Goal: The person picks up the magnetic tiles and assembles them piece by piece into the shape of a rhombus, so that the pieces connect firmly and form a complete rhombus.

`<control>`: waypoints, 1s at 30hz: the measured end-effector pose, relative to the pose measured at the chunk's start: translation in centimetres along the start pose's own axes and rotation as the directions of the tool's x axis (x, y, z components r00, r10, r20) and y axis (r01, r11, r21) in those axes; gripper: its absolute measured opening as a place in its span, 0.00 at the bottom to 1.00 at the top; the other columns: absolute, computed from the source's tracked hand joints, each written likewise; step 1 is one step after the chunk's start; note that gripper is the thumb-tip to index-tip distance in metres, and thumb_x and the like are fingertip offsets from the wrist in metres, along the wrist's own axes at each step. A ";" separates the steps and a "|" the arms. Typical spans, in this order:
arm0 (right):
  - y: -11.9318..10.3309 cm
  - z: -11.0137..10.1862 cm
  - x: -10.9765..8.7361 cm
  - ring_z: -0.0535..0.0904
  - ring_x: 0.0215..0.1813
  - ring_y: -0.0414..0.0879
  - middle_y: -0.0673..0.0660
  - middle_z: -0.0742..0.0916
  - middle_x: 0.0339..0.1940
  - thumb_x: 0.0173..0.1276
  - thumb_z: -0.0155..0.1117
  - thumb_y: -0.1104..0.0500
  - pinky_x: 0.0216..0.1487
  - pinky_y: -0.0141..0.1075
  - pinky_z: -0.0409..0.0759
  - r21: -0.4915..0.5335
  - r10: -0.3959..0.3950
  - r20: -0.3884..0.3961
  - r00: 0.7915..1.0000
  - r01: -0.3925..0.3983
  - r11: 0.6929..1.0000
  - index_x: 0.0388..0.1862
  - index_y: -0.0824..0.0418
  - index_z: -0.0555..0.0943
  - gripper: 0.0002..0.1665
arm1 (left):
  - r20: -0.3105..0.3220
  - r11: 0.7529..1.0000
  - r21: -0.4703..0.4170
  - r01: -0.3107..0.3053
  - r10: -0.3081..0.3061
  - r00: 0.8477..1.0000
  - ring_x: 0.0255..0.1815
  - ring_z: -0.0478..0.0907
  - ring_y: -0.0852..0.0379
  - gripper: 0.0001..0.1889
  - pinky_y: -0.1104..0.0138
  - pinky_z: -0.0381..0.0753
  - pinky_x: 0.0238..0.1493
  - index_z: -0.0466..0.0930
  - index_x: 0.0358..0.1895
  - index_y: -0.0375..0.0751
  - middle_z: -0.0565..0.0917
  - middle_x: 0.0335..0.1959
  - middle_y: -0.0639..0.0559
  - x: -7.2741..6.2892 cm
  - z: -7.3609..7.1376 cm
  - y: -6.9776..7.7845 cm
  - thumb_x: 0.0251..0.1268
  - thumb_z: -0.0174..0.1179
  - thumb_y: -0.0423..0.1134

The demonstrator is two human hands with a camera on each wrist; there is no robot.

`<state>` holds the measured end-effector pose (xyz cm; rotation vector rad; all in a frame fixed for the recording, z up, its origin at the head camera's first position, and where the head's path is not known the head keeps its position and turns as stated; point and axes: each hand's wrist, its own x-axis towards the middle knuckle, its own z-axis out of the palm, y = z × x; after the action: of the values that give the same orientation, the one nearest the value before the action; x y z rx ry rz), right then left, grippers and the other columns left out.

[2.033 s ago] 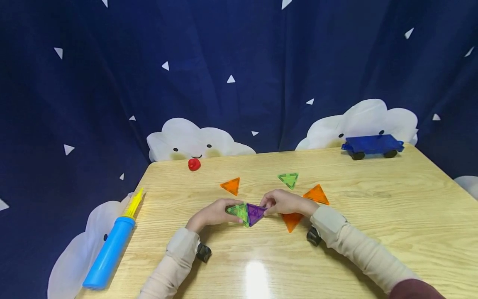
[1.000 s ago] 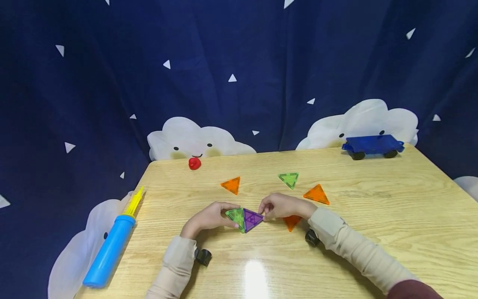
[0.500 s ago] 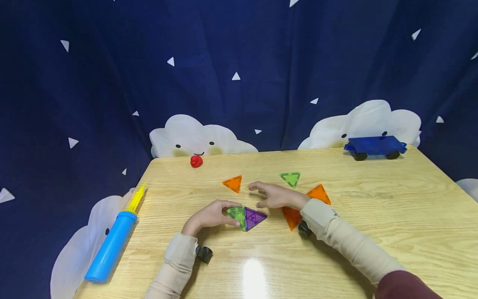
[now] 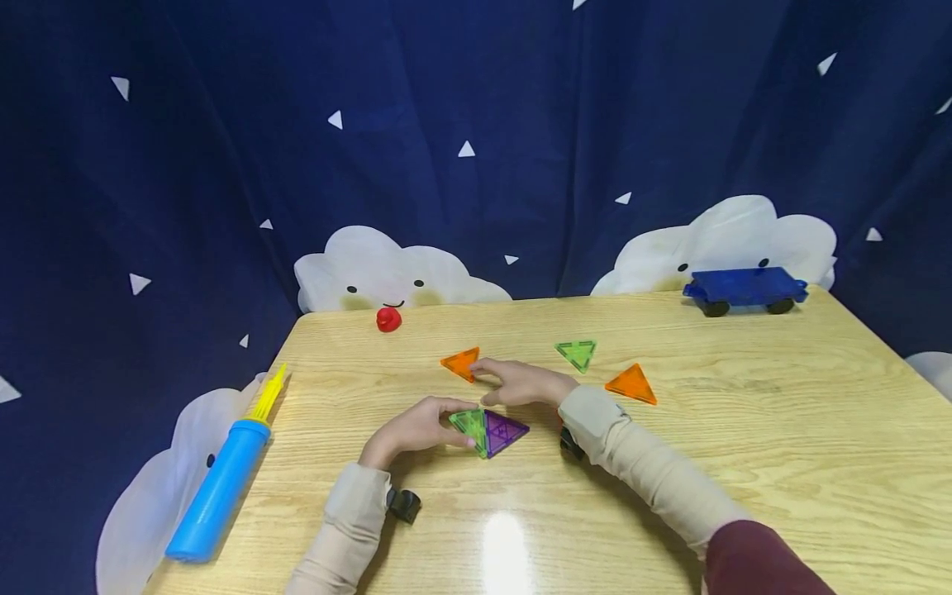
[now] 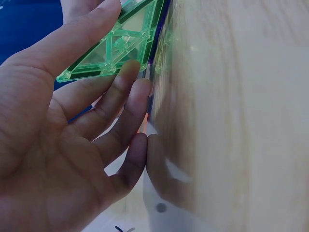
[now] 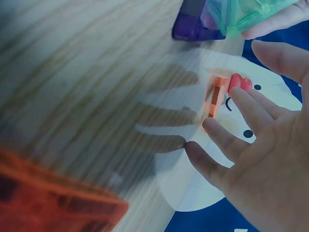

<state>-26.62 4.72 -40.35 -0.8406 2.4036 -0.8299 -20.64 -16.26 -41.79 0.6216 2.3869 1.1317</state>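
My left hand (image 4: 418, 431) pinches a green triangular magnetic tile (image 4: 472, 425) at its edges between thumb and fingers. Edge to edge with it, on the right, lies a purple triangular magnetic tile (image 4: 504, 431). My right hand (image 4: 521, 383) reaches out palm down, fingers spread and holding nothing. Its fingertips are at the right corner of an orange triangular tile (image 4: 457, 362); whether they touch it I cannot tell. Another orange tile (image 6: 58, 198) shows in the right wrist view; in the head view my right forearm mostly hides it.
A second green triangle (image 4: 578, 354) and an orange triangle (image 4: 633, 385) lie right of centre. Along the back stand a red rubber duck (image 4: 388, 320) and a blue wheeled toy wagon (image 4: 746, 289). A blue hand pump (image 4: 223, 487) with a yellow nozzle lies at the left edge.
My right hand has let go of the purple tile's tip, opened, and moved away and leftward to the far orange tile. My left hand keeps hold of the green tile, which shifted slightly left.
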 end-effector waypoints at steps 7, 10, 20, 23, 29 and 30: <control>-0.1 0.1 0.3 0.61 0.72 0.55 0.58 0.70 0.71 0.66 0.61 0.57 0.71 0.52 0.58 -0.076 -0.013 0.000 1.000 0.013 0.997 0.71 0.59 0.64 0.35 | -0.006 0.999 0.019 -0.027 0.027 1.000 0.60 0.72 0.50 0.31 0.54 0.67 0.65 0.72 0.65 0.41 0.75 0.62 0.45 0.2 0.1 0.0 0.57 0.68 0.43; -0.1 0.0 0.1 0.60 0.72 0.55 0.58 0.70 0.71 0.66 0.60 0.57 0.71 0.52 0.58 -0.076 -0.021 0.005 1.000 0.021 0.997 0.71 0.60 0.64 0.34 | -0.007 1.000 0.017 -0.022 0.022 1.000 0.61 0.71 0.50 0.31 0.54 0.67 0.65 0.72 0.65 0.42 0.75 0.62 0.45 0.2 0.1 0.0 0.56 0.68 0.43; 1.2 -0.5 -1.4 0.62 0.72 0.56 0.58 0.71 0.69 0.66 0.61 0.58 0.70 0.52 0.59 0.013 0.024 0.026 0.999 -0.025 1.000 0.70 0.58 0.65 0.33 | -0.001 1.000 0.020 -0.011 0.011 1.000 0.57 0.74 0.51 0.32 0.53 0.68 0.64 0.71 0.65 0.40 0.74 0.63 0.43 0.1 0.1 0.1 0.57 0.68 0.44; 1.5 -0.7 -2.0 0.63 0.71 0.55 0.56 0.72 0.69 0.67 0.60 0.58 0.70 0.52 0.60 0.018 0.038 0.031 0.999 -0.038 0.999 0.69 0.57 0.66 0.32 | 0.001 1.000 0.015 -0.008 0.008 1.000 0.56 0.74 0.52 0.32 0.53 0.68 0.63 0.71 0.65 0.40 0.74 0.64 0.44 0.0 0.1 0.2 0.57 0.68 0.44; 1.8 -0.9 -3.2 0.63 0.71 0.55 0.55 0.73 0.69 0.67 0.61 0.58 0.69 0.53 0.61 0.053 0.055 0.031 0.998 -0.056 0.997 0.69 0.54 0.66 0.31 | 0.000 1.000 -0.003 0.000 0.000 1.000 0.58 0.73 0.50 0.32 0.52 0.67 0.64 0.71 0.65 0.39 0.73 0.64 0.43 -0.1 0.1 0.1 0.57 0.68 0.43; 1.9 -0.9 -3.3 0.63 0.71 0.56 0.55 0.73 0.68 0.67 0.61 0.58 0.69 0.53 0.62 0.064 0.058 0.031 0.998 -0.059 0.996 0.69 0.54 0.67 0.32 | 0.000 1.000 -0.006 0.001 -0.001 1.000 0.57 0.74 0.50 0.32 0.52 0.67 0.64 0.71 0.65 0.39 0.73 0.64 0.43 -0.1 0.1 0.1 0.57 0.68 0.42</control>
<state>-25.50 8.48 -40.24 -0.7488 2.3513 -0.8621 -20.49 -16.26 -41.75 0.6191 2.3829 1.1376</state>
